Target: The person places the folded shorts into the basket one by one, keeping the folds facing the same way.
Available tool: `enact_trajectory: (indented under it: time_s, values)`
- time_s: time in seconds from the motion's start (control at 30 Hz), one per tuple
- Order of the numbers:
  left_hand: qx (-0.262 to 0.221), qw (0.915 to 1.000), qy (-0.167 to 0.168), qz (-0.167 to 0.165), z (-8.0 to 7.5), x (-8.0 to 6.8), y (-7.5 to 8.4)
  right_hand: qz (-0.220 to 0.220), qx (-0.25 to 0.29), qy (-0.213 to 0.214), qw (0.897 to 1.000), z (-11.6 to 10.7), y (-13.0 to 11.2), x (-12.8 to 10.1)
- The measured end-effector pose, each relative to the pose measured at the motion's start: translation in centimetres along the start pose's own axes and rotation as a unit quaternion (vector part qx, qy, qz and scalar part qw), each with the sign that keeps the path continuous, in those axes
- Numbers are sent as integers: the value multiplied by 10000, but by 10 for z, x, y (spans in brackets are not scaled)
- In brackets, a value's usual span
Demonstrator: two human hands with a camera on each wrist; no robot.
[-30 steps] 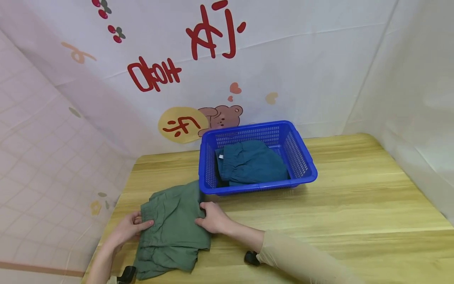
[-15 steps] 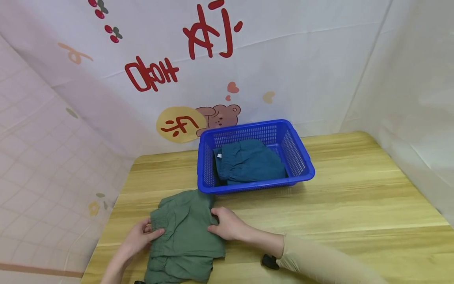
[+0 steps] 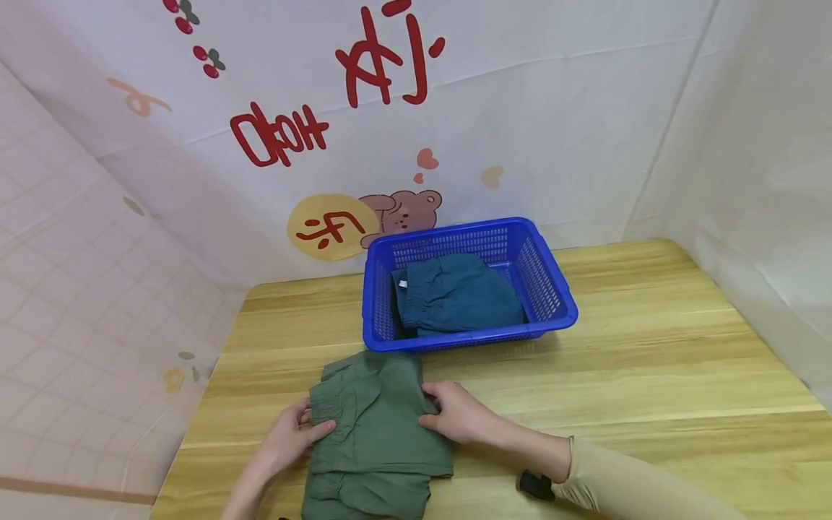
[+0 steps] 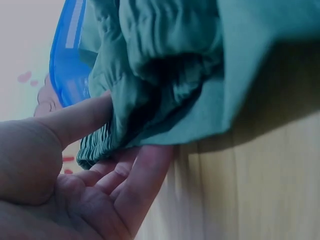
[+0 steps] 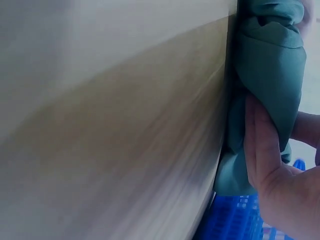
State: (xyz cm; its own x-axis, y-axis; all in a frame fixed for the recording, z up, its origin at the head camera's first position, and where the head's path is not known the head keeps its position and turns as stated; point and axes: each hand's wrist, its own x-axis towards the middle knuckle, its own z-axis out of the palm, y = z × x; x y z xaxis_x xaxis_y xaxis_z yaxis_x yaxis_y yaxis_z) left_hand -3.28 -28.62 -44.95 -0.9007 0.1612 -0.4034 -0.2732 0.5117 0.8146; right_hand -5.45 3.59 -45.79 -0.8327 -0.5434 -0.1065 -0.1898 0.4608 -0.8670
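While the folded green shorts [image 3: 377,433] lie on the wooden table [image 3: 650,375] just before the blue basket [image 3: 552,289], the left hand [image 3: 286,440] pinches their elastic waistband and the right hand [image 3: 458,412] grips the opposite edge

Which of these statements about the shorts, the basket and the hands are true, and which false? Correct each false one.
1. Both hands grip the green shorts: the left hand and the right hand. True.
2. The blue basket is empty. False: teal shorts lie in it.
3. The green shorts lie on the table, in front of the basket. True.
4. The right hand rests on the basket's rim. False: it holds the green shorts' right edge, apart from the basket.
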Motion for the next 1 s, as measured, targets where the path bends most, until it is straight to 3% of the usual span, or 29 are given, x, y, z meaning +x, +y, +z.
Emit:
enact_trajectory:
  time_s: [0.27,0.43,0.7,1.0]
  values:
    - [237,9989,-62,408,29,11,21,-82,-148,63,9998,-31,21,-19]
    - [204,9989,-94,417,48,16,34,-58,-146,17,9999,-49,34,-34]
    - [178,9972,450,568,84,23,54,139,-106,123,9998,-73,49,-56]
    - [152,9954,473,820,110,34,68,418,-55,282,9987,-91,61,-75]
